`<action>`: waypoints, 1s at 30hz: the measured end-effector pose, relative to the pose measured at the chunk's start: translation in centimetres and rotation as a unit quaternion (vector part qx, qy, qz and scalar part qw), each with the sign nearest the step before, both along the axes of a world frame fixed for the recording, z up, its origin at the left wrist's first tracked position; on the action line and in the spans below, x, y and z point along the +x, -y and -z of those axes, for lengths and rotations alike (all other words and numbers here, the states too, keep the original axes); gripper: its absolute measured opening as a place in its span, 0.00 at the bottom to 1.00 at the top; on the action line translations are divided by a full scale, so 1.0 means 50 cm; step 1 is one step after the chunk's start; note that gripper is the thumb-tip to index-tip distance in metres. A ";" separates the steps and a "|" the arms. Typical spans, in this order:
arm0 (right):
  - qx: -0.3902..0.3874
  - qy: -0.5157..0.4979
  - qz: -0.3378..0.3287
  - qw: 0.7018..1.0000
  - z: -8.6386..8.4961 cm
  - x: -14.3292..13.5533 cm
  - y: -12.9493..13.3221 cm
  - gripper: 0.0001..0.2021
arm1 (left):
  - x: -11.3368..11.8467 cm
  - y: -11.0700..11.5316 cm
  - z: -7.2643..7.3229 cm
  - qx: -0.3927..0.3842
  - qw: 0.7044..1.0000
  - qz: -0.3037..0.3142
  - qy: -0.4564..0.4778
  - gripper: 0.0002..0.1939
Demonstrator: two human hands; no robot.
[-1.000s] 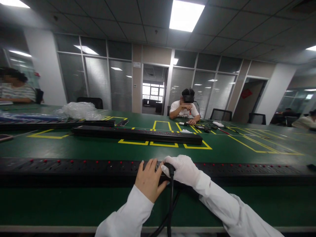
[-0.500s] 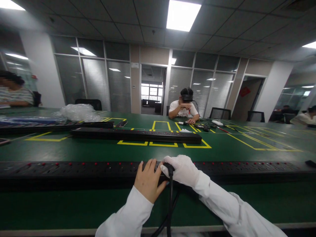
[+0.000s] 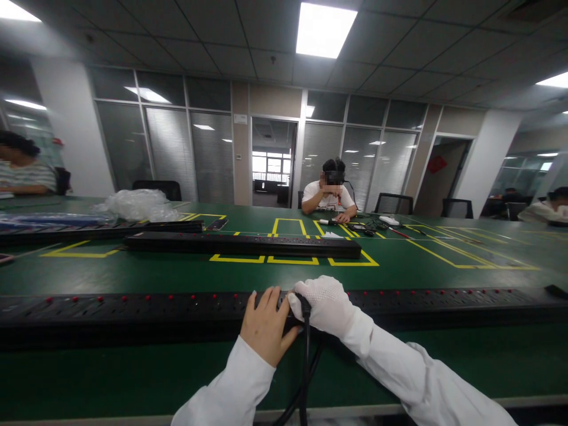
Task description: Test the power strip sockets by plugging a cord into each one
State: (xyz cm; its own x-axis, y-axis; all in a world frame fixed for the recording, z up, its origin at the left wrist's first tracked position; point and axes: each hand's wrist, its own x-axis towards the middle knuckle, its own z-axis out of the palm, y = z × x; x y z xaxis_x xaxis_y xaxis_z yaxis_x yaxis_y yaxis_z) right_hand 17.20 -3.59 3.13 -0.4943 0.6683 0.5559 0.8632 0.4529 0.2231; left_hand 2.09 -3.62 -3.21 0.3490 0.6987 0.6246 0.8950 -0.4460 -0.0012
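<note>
- Nearest, a black cable (image 3: pixel 306 367) hangs from the plug down past the edge of the green-topped table (image 3: pixel 133 378); another length crosses behind it.
- The bare left hand (image 3: pixel 265 325) lies with fingers spread on top of the long power strip (image 3: pixel 133 312), thumb down toward its front side. It seems to steady the strip rather than grip it.
- The gloved right hand (image 3: pixel 326 305) has its fingers curled tightly around the black plug (image 3: pixel 305 305), just beside the left fingertips. The plug is over the strip, near the middle of the view; whether its pins are seated cannot be told, as the glove hides them.
- Over the last second almost nothing has changed: both hands keep their places and the plug stays at the same spot, while the view has drifted slightly. I judge this a hold or a steady press, with no sign of the plug being moved to another outlet.
- The strip runs crosswise along the table, with a row of small red buttons or lights.
- Beyond it, a second power strip (image 3: pixel 248 245) lies across yellow tape outlines (image 3: pixel 293 261).
- Farther left is crumpled clear plastic wrap (image 3: pixel 142 205).
- At the far side, a person in a white T-shirt (image 3: pixel 328 197) sits behind tangled cables (image 3: pixel 369 228).
- Behind are black chairs (image 3: pixel 394 204) and glass partitions (image 3: pixel 213 154).
</note>
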 end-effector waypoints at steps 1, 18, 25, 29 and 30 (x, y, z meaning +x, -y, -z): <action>0.005 0.001 0.005 1.000 0.000 -0.003 0.001 0.16 | 0.000 0.000 0.000 0.001 1.000 0.000 0.001 0.25; -0.007 0.004 0.015 1.000 -0.003 -0.002 0.004 0.16 | -0.001 0.002 -0.003 0.004 1.000 -0.004 -0.006 0.22; -0.001 0.007 0.026 1.000 -0.001 -0.003 0.005 0.15 | -0.002 0.004 -0.005 0.009 1.000 -0.002 -0.013 0.21; -0.006 0.002 0.024 1.000 0.001 -0.003 0.004 0.16 | -0.002 0.003 -0.004 0.014 1.000 0.000 -0.010 0.21; -0.007 0.001 0.023 1.000 0.001 -0.003 0.004 0.16 | -0.002 0.003 -0.004 0.013 1.000 0.002 -0.010 0.21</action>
State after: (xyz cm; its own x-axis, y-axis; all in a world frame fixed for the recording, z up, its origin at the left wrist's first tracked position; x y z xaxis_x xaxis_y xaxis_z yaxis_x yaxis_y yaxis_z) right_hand 17.04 -3.81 3.11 -0.4642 0.6979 0.5455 0.8827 0.4157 0.2192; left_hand 1.97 -3.77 -3.02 0.3639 0.6812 0.6352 0.8933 -0.4483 -0.0310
